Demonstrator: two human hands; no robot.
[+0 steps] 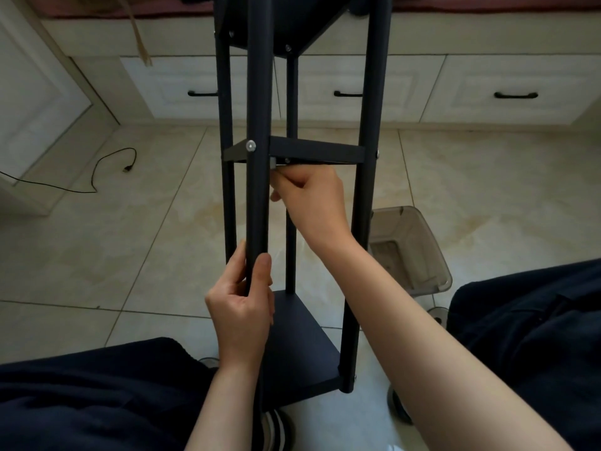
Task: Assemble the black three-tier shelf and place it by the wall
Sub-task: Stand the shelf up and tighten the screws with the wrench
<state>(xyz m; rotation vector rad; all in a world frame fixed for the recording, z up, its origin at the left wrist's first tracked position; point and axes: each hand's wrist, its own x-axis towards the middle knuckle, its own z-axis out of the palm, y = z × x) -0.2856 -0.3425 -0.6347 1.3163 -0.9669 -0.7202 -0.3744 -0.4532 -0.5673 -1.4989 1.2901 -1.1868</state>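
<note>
The black three-tier shelf (312,151) stands upright on the floor between my knees, with square boards at bottom, middle and top joined by round poles. My left hand (242,304) grips the nearest front pole (258,196) just above the bottom board (302,349). My right hand (312,203) reaches between the poles and pinches a small silver piece (273,164) under the middle board, right behind that front pole. A silver screw head (250,145) shows on the pole at the middle board's corner.
A clear plastic bin (413,252) lies on the tile floor right of the shelf. White drawers with black handles (515,95) run along the back. A black cable (97,177) trails on the floor at left. My dark-trousered knees (97,395) flank the shelf.
</note>
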